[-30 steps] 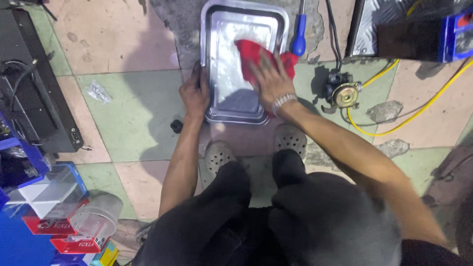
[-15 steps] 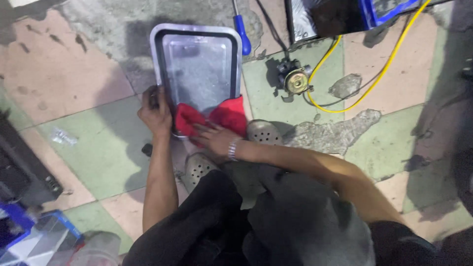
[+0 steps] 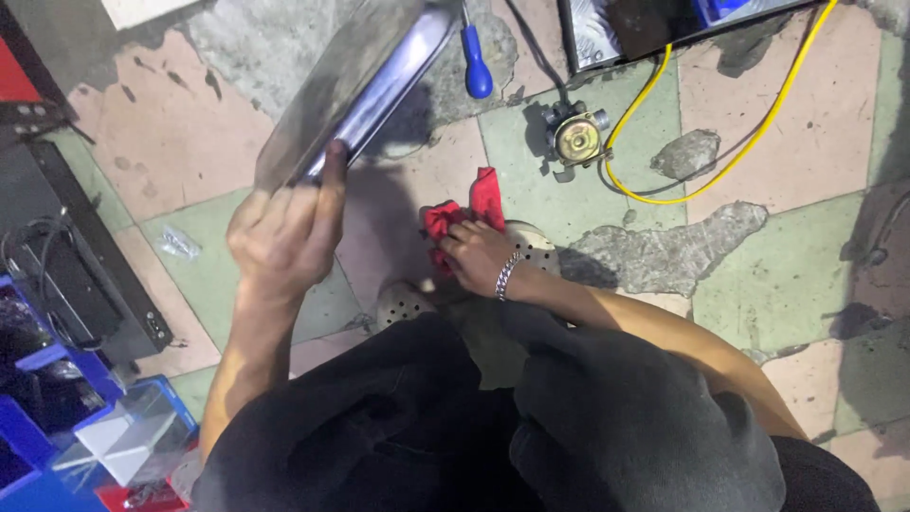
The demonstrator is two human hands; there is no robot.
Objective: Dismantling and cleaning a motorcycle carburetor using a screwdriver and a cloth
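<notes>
My left hand (image 3: 284, 237) is clamped on the near rim of the metal tray (image 3: 355, 85), which is lifted off the floor (image 3: 758, 275) and tilted steeply, its far end up toward the top of the view. My right hand (image 3: 479, 258) is closed on the red cloth (image 3: 464, 213), low down just above my pale perforated shoes (image 3: 531, 245). I judge the wiping is paused and the tray is being tipped or turned; the next move calls for a firm one-handed hold while the cloth comes to it.

Room is tight beyond the tray: a blue-handled screwdriver (image 3: 476, 62) lies just beside its far end, and a small metal engine part (image 3: 574, 137) with a yellow cable (image 3: 720, 142) sits to the right. A black box (image 3: 85, 275) lines the left edge of the floor. The tiled patch directly below the tray gives the freest space.
</notes>
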